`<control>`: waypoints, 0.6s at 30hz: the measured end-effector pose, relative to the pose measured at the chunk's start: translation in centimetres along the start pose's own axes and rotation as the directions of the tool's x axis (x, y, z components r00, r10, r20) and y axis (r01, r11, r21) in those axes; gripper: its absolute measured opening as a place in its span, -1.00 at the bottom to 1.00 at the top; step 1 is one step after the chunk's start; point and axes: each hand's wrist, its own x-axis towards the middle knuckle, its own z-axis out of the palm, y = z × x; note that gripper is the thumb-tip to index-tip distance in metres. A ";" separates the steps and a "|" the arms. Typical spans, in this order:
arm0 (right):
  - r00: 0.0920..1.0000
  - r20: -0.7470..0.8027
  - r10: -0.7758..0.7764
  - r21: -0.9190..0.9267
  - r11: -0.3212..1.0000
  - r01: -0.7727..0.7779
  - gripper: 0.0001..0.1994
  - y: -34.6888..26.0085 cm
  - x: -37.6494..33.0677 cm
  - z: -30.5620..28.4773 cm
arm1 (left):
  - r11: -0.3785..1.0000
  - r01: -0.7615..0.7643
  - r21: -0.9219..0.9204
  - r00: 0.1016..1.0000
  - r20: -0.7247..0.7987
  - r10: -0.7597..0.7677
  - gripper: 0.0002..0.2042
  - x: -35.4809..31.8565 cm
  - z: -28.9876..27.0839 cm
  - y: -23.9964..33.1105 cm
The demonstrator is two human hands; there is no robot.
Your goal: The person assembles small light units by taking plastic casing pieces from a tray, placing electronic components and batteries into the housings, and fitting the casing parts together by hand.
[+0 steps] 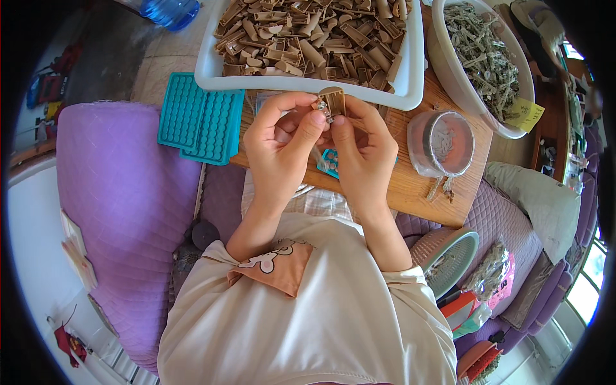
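Observation:
In front of my body, above the near edge of the white bin, both hands meet with thumbs and fingers closed. My right hand [369,151] grips a brown plastic shell [334,101], curved and hollow. Small shiny metal parts [323,110] show at the shell's left side, pinched by my left hand [279,144]; whether they sit inside the shell I cannot tell. Beneath the hands, partly hidden, a small blue tray [329,163] with little round pieces rests on the wooden table [417,196].
A white bin [308,83] heaped with brown plastic pieces [314,45] lies beyond my hands. Teal dimpled trays [215,122] are stacked on the left. At right stand a round tub [414,144] of small pale parts and a larger basin [443,70] of greyish strips. A green basket [465,256] is nearer.

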 end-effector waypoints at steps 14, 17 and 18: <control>0.992 0.024 0.128 0.137 0.982 -0.130 -0.85 -0.1 -1.3 -0.5 | 0.959 0.283 0.020 0.887 0.374 -0.270 -0.69 1.0 -1.3 -1.3; 0.966 0.086 0.245 0.313 0.914 -0.259 -0.83 -0.6 -1.3 -0.8 | 0.982 0.185 0.044 0.890 0.416 -0.186 -0.69 0.6 -1.1 -1.7; 0.941 0.148 0.305 0.405 0.850 -0.338 -0.82 -0.7 -1.4 -0.9 | 0.981 0.169 0.093 0.912 0.364 -0.191 -0.72 0.3 -0.9 -1.7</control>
